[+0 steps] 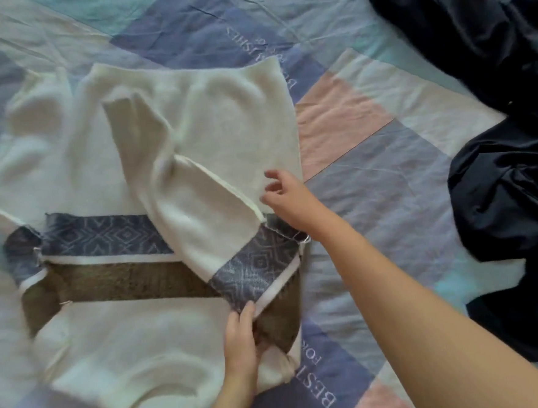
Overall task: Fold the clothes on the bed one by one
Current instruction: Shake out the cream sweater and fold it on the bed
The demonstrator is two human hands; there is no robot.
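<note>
A cream sweater [106,170] with blue patterned and brown bands lies spread on the patchwork bedsheet [370,171]. My left hand [242,339] pinches the folded-over sleeve [204,214] at its blue band, thumb and fingers curled on the fabric. Up and to the right of that grip, my right hand [287,193] hovers at the sweater's right edge, fingers loosely spread, holding nothing that I can make out. Right of both hands is bare sheet, then dark clothes [497,124] heaped well apart.
</note>
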